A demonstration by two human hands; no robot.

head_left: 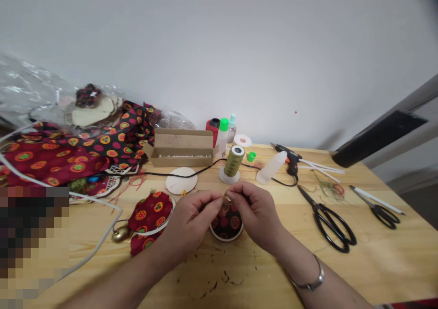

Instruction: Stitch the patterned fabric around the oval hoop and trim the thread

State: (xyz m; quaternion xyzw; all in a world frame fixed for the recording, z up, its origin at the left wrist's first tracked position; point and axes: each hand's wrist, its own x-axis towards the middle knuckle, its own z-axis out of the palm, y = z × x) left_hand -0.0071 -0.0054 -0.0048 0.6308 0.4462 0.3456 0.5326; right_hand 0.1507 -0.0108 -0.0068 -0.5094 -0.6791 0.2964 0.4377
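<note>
My left hand (198, 217) and my right hand (255, 213) meet at the middle of the table, fingertips pinched close together. Whatever small thing they pinch is too small to make out. Just below them lies a round disc covered in dark flowered fabric (227, 227) with a pale rim, partly hidden by my fingers. Left of my left hand is a red flowered fabric disc (153, 211) with a white edge, overlapping another red piece (143, 243). A brass bell (122, 233) sits beside them. Straight behind my hands stands a spool of olive thread (234, 162).
Black scissors (328, 222), smaller scissors (378, 208) and a glue gun (289, 158) lie to the right. A white bottle (272, 168) leans behind my right hand. An open cardboard box (183, 158), a white disc (181, 181) and heaped flowered fabric (61, 149) are at the left; a white cable (99, 249) crosses there.
</note>
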